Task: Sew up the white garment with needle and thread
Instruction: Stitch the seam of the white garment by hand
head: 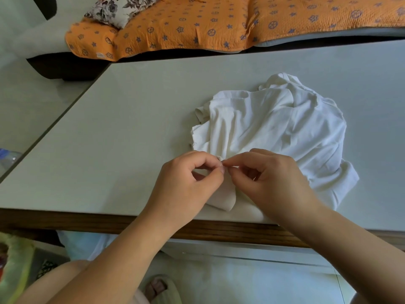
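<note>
- A clear plastic bottle (8, 157) lies at the far left, off the surface and well apart from the work.
- The left hand (190, 178) has its fingers curled. Thumb and forefinger pinch a fold at the near edge of the white garment (274, 128), holding it just above the surface.
- The two hands' fingertips all but touch at this fold, and the coming stitch turns on that spot. A fine sliver there is probably the needle (222, 163), though it is too small to be sure. It seems to lie crosswise, pointing from the right hand toward the left.
- The right hand (269, 178) is also curled, thumb and forefinger closed on that sliver. It is the nearer hand to push the sliver into the held fold. No thread can be made out.
- The garment's bulk lies rumpled beyond and to the right of both hands, with one flap draped toward the near edge under the wrists.
- The surface (109, 139) is pale and smooth, with a wooden front edge.
- Behind it is a bed with an orange patterned cover (197, 25) and a floral pillow (114, 9). A slipper (157, 286) shows on the floor below.
</note>
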